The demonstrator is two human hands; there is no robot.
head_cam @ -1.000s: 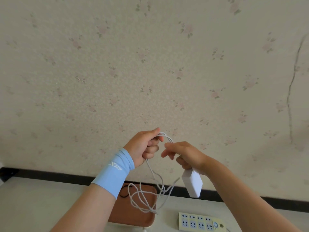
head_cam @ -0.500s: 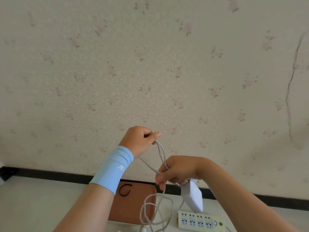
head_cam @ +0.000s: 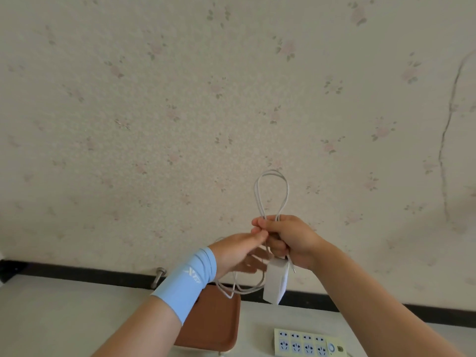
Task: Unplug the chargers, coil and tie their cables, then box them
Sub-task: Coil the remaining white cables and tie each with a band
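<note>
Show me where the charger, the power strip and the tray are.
charger point(head_cam: 275, 282): head view, middle of its white body.
power strip point(head_cam: 300, 343): head view, its socket face.
tray point(head_cam: 213, 323): head view, bare brown floor.

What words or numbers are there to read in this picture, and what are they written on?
"XTEP": white letters on the blue wristband, printed at a slant.
Power strip: tiny marks by the sockets, too small to read.
Charger: no writing shows on the side that faces the camera.
Nothing else here carries any writing.
</note>
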